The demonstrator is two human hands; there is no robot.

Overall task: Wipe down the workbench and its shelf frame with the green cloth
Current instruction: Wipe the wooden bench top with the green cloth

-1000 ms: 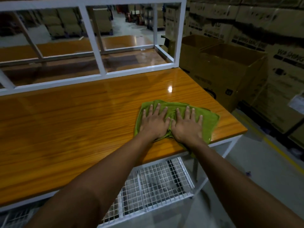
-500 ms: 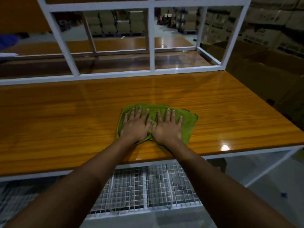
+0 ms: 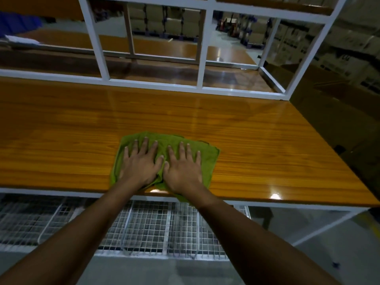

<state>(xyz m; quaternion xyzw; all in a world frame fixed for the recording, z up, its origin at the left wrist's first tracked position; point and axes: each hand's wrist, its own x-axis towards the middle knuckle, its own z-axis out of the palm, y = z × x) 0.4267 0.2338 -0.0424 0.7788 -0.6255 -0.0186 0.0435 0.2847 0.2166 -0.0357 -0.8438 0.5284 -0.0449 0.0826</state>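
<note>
**Green cloth slides left along the front of the desk**

The green cloth (image 3: 207, 161) lies rumpled on the glossy wooden desk (image 3: 61, 140), close to its front edge, and one corner hangs over that edge under the right wrist. We see both hands flat on top of it. The left hand (image 3: 139, 167) and the right hand (image 3: 183, 169) lie side by side with fingers straight and spread, palms pressing down and thumbs almost meeting over a ridge of bunched fabric. Neither hand curls round the cloth.

A second ago the cloth sat right by the desk's right-hand corner. Now a long stretch of bare wood separates it from that corner, so we find cloth and hands carried well to the left. The hands hold the same flat, paired pose as before.

The white shelf frame (image 3: 144, 83) stands along the back of the desk, well apart from the cloth. A wire mesh shelf (image 3: 148, 225) runs below the desk top. Cardboard boxes (image 3: 349, 48) are stacked beyond the right end.
</note>
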